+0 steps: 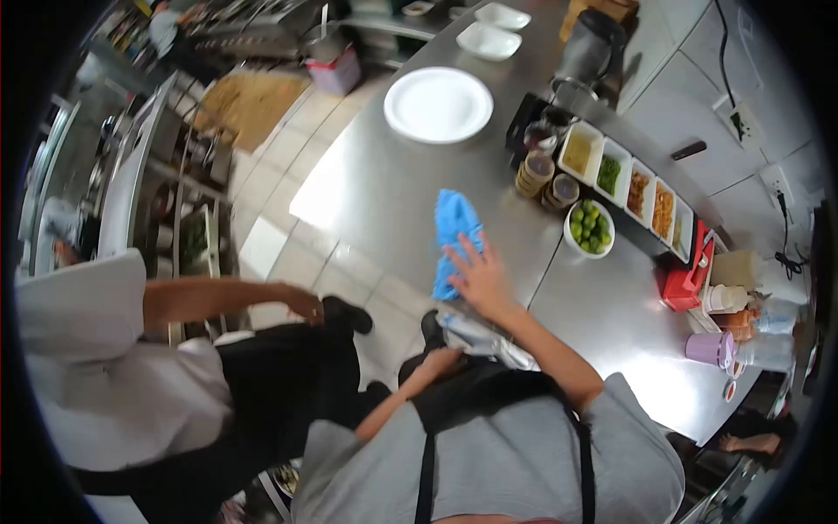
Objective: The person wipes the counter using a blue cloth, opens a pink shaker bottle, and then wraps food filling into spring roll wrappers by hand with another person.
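Observation:
My right hand (483, 279) lies on the steel counter at the edge of a folded blue cloth (456, 231). Its fingers are spread, with the fingertips touching the cloth. Down at my waist, my left hand (443, 361) rests against the black apron (489, 389), beside a crumpled, shiny whitish material (489, 339) at the counter's near edge. The left fingers are mostly hidden, so whether they grip anything does not show. Beyond the cloth sits a white oval plate (438, 105).
Along the wall are topping trays (637, 190), spice jars (534, 173), a bowl of limes (589, 229) and a red box (685, 275). White dishes (489, 41) stand at the counter's far end. A co-worker (131, 367) stands close on my left, arm reaching forward. Shelving (166, 166) lies beyond.

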Tool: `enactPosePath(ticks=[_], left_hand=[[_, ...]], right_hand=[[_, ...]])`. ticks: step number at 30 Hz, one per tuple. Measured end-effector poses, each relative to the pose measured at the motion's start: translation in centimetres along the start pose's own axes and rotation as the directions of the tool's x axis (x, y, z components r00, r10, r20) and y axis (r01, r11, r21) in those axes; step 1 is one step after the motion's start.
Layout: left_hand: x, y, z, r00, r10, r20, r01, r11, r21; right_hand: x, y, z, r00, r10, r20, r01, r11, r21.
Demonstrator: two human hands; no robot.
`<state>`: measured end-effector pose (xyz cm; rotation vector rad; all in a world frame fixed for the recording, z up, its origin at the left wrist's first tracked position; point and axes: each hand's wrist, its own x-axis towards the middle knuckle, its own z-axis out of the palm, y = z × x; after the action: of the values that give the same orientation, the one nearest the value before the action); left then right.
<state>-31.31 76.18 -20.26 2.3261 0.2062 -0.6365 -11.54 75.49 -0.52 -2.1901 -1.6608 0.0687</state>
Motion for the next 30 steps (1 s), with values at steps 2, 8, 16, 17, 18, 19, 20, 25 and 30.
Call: enactPosePath(ticks=[2, 8, 16, 17, 18, 19, 20, 25, 30], left_hand=[[-0.7, 4.6, -0.9, 0.983, -0.168, -0.075, 0.167, 0.986, -0.017], [3.0, 11.5, 5.0, 0.968, -0.163, -0.19, 0.135, 0.979, -0.153], [8.0, 14.7, 18.1, 1.0, -0.004, -0.026, 0.002, 0.998, -0.061], [7.8, 15.6, 17.9, 0.995, 0.08, -0.065, -0.085, 0.993, -0.079], [7.7, 16.3, 17.4, 0.982, 0.16, -0.102, -0.17, 0.981, -0.095], [7.1, 18.1, 14.3, 0.963, 0.158, 0.22, -0.149, 0.987, -0.055], [5.2, 18.2, 11.4, 0.944, 0.293, 0.149, -0.272, 0.951, -0.146], [1.7, 5.9, 1.2, 0.76, -0.628, -0.167, 0.385, 0.642, -0.664], [4.7, 4.7, -4.4, 0.535, -0.826, 0.175, 0.807, 0.439, -0.394]], right_hand=[[-3.5, 1.5, -1.6, 1.0, -0.003, 0.017, 0.004, 1.0, -0.03], [-20.6, 7.7, -8.6, 0.991, 0.095, 0.095, -0.081, 0.986, -0.146], [-42.4, 16.1, -15.9, 0.878, 0.413, -0.24, -0.429, 0.903, -0.017], [-44.1, 16.5, -16.2, 0.831, 0.461, -0.311, -0.471, 0.881, 0.044], [-45.8, 16.5, -16.3, 0.803, 0.483, -0.348, -0.503, 0.863, 0.039], [-47.2, 16.6, -16.2, 0.771, 0.504, -0.389, -0.534, 0.845, 0.037], [-48.2, 17.1, -16.1, 0.73, 0.521, -0.442, -0.566, 0.824, 0.035], [-49.3, 15.8, -16.4, 0.647, 0.54, -0.538, -0.611, 0.79, 0.057], [-49.4, 18.7, -14.1, 0.539, 0.604, -0.587, -0.682, 0.722, 0.116]])
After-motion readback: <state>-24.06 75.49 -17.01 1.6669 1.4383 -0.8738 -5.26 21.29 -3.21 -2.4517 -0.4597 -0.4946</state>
